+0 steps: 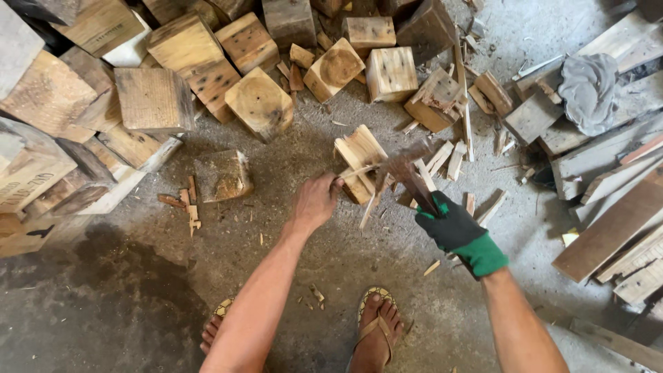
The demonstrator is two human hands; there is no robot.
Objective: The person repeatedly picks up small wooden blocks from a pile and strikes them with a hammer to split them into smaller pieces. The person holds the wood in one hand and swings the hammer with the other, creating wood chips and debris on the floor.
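Observation:
My bare left hand (315, 202) grips a thin split strip on the near side of a pale wooden block (360, 156) standing on the concrete floor. In a black and green glove, my right hand (449, 221) is closed around the handle of a hatchet (406, 173). Its dark, motion-blurred head is at the block's right side. Thin split sticks (442, 160) lie just right of the block. My sandalled feet (375, 330) stand below.
A heap of wooden blocks (186, 69) fills the left and top. A lone dark block (222, 176) sits left of my hand. Planks (615, 200) and a grey cloth (588, 90) lie at the right. Splinters litter the floor.

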